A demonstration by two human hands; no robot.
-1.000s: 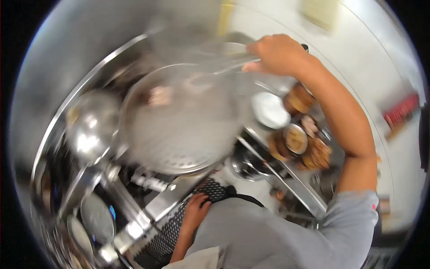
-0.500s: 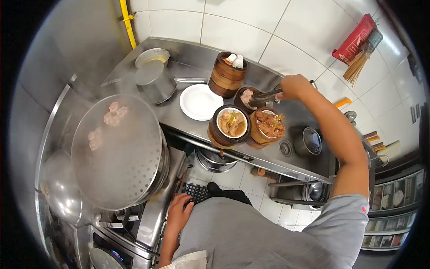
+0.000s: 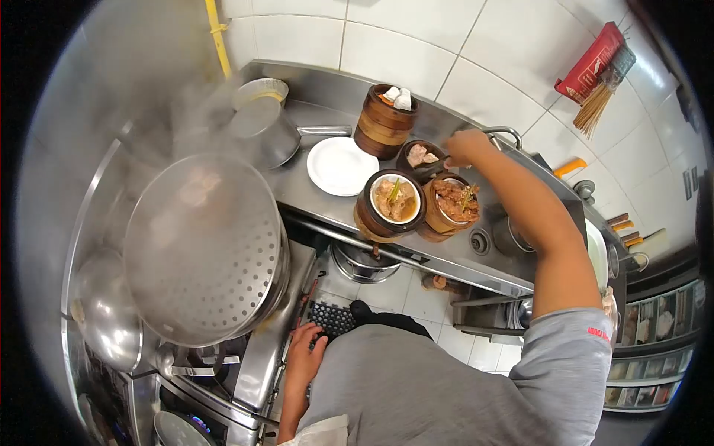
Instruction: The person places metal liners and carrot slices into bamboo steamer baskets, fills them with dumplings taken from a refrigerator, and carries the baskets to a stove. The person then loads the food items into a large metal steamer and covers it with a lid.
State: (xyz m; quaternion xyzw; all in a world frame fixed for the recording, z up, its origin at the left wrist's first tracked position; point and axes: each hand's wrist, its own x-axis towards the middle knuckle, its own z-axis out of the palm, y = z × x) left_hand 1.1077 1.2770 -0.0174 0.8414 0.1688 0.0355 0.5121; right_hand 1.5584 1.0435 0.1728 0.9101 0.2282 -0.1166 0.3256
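Observation:
My right hand [image 3: 468,149] is closed round metal tongs [image 3: 431,170], whose tips reach into the small dark steamer basket [image 3: 407,154] beside pale pink meat pieces [image 3: 421,154]. In front of it stand a basket with a bowl of pale food in broth [image 3: 396,199] and one with brown saucy meat [image 3: 455,201]. My left hand [image 3: 303,351] hangs low by the stove's front edge, fingers slightly apart, holding nothing. On the left, a large perforated steamer [image 3: 201,260] gives off steam, which blurs the pieces [image 3: 198,186] on it.
A white plate [image 3: 342,166], a taller basket stack [image 3: 384,126] and a long-handled pot [image 3: 264,134] stand on the steel counter [image 3: 316,195]. A metal lid [image 3: 110,312] leans left of the steamer. A burner flame shows at a pan [image 3: 178,430] below.
My right hand has gone from above the steamer to the small basket with the tongs, now lower and slightly further left. The camera view has swung towards the counter.

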